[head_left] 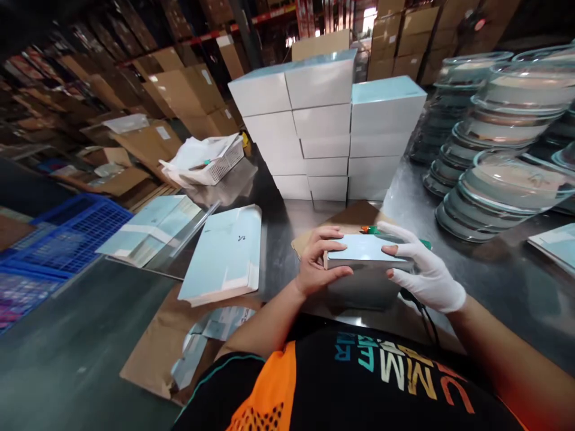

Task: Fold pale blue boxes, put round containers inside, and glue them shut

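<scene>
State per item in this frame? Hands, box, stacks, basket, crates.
left hand: bare, gripping the box's left end
right hand: white glove, gripping the box's right end
light blue box: closed, held just above the table
stack of blue boxes: closed, neatly piled
flat box blanks: unfolded, lying flat
glass bowls: nested in leaning stacks
white basket: filled with papers
blue crate: contents unclear

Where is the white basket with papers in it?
In the head view, the white basket sits far left on the metal table, beside the stacked boxes.
</scene>
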`<state>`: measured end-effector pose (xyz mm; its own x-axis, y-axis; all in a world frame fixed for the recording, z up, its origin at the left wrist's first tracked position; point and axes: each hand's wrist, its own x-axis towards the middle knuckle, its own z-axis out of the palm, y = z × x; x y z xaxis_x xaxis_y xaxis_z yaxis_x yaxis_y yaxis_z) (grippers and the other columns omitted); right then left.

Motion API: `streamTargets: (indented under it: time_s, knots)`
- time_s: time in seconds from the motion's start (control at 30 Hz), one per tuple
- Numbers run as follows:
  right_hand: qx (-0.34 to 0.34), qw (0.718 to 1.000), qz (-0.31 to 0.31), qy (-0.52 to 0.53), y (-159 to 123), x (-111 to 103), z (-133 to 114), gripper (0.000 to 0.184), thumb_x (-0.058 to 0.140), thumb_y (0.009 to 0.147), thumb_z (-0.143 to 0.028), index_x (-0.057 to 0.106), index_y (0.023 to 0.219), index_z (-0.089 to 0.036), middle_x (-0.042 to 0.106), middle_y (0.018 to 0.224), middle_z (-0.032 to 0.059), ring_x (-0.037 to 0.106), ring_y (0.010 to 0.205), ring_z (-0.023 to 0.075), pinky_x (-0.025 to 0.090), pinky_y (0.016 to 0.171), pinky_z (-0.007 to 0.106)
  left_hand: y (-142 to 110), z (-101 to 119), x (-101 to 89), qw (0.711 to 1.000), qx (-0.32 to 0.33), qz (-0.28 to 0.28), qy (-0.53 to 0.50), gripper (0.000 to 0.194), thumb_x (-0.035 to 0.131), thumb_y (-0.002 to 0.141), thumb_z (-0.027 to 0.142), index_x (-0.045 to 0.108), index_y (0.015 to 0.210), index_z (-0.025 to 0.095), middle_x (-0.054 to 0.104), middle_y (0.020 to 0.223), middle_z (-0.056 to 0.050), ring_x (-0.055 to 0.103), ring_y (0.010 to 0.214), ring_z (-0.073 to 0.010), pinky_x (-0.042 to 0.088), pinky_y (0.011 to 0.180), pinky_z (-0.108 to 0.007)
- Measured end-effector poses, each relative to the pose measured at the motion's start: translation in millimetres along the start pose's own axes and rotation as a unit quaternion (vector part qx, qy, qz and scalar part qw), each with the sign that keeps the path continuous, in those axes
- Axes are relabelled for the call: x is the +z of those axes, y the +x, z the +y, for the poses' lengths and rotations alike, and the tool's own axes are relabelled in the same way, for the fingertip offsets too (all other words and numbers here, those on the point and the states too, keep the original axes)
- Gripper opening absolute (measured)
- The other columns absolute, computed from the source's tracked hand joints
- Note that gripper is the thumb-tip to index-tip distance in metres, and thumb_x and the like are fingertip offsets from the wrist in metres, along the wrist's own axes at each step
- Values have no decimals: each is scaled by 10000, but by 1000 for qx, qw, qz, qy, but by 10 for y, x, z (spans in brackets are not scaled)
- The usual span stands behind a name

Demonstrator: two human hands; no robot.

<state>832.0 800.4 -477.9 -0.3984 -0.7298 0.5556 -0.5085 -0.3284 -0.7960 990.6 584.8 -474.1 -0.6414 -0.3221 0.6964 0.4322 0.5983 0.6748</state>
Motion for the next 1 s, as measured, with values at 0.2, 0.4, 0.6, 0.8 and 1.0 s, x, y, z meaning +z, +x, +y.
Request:
streamTargets:
  time_s: [0.2,0.4,0.6,0.8,1.0]
  knots:
    - [-1,999,-41,23,52,-52,-130,236,760,1011,-327,825,1228,-393,684,1531,55,597,1489,289,474,1256,561,225,85,-251,976,109,-186,3,333,778,986,513,798,1204,263,810,1268,-121,679,1391,-340,572,1152,-583]
    - [-75,994,-74,29,0,-58,-88,283,677,1067,-293,793,1311,-375,692,1505,74,554,1521,259,443,1268,537,319,199,-339,941,188,-277,49,497,704,1054,404,634,1524,259,740,1439,-143,620,1471,-313,498,1232,-551]
    - [102,995,1,-12,-363,190,116,1106,902,769,-362,350,1717,-222,541,1602,235,595,1452,379,475,1227,557,187,167,-286,941,184,-281,41,462,638,1084,271,618,1546,275,736,1456,-105,557,1531,-257,472,1257,-452]
    - [269,961,58,17,-153,126,77,794,852,665,-371,566,1384,-192,736,1227,132,722,1146,333,585,1034,492,-201,-228,-283,994,-54,-88,-41,1032,669,938,782,213,1764,364,164,1852,-98,156,1711,-387,247,1381,-583]
    - [142,923,355,31,1508,-777,-255,595,815,738,-508,534,1178,-223,702,1029,31,678,946,208,576,887,360,-461,-481,-427,960,-279,16,-38,1112,741,874,780,280,1721,225,287,1797,-220,324,1647,-463,233,1373,-635]
